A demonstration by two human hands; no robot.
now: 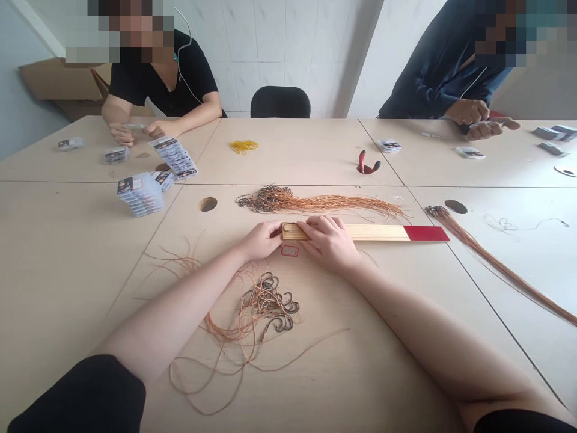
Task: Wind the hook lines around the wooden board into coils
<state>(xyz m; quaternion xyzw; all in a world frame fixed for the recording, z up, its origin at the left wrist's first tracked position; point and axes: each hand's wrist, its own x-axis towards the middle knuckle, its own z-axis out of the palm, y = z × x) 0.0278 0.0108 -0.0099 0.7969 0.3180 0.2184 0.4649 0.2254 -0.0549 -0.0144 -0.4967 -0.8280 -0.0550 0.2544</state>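
My left hand [261, 239] and my right hand [328, 239] meet at the left end of a long wooden stick [378, 232] with a red right end, lying flat on the table. A fish hook [288, 227] rests on the stick's left end between my fingertips, which pinch it there. A small red-outlined tag [290, 251] lies just below the stick. A tangled pile of hooks on orange line [264, 307] sits near my left forearm. A straight bundle of hooks with orange line [311, 202] lies just beyond the stick.
Another hook bundle [487, 258] trails toward the right edge. Stacks of small packets [140, 193] sit at the left, yellow rubber bands [243, 145] and a red tool [367, 163] farther back. Two other people work at the far side; a black chair [280, 102] stands between them.
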